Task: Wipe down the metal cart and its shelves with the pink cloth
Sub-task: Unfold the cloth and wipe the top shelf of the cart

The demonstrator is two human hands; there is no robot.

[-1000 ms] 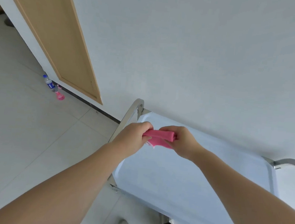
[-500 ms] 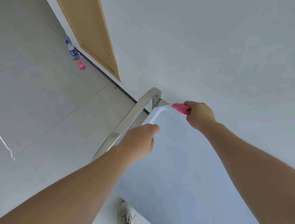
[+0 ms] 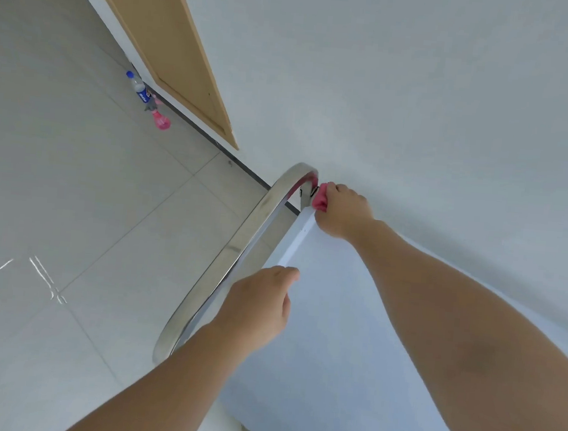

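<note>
Pink cloth (image 3: pixel 321 200) sits bunched at the far corner of the cart's top shelf (image 3: pixel 352 324), right where the curved steel handle (image 3: pixel 238 249) meets the shelf edge. Only a small wad of it shows; the rest is buried in the right hand (image 3: pixel 343 210), whose fingers curl round it and press it against the corner joint. Which part of the joint it touches is hard to tell.

Left hand (image 3: pixel 257 307) lies nearer the person along the same shelf edge, beside the handle. Fingers look loosely bent with the thumb reaching toward the rim; it holds nothing that I can see, and whether it bears on the edge or just hovers over it, cannot tell.

Top shelf reads as a pale, even sheet running from the cloth corner back toward the person. No streaks, wet marks or dirt are visible, so nothing shows how much of it has been wiped.

Judgement: work is at an early stage, on the upper corner and handle base. Left to do, by the look of it: the handle's length, the shelf face, the opposite handle and any lower shelves, none of which are in view.

Beyond the handle: grey tiled floor (image 3: pixel 54 195), a wooden door (image 3: pixel 173 51) in a white wall (image 3: pixel 424 90), and near the door's foot a clear bottle (image 3: pixel 138 88) with a blue cap and a small pink spray bottle (image 3: pixel 160 120).
</note>
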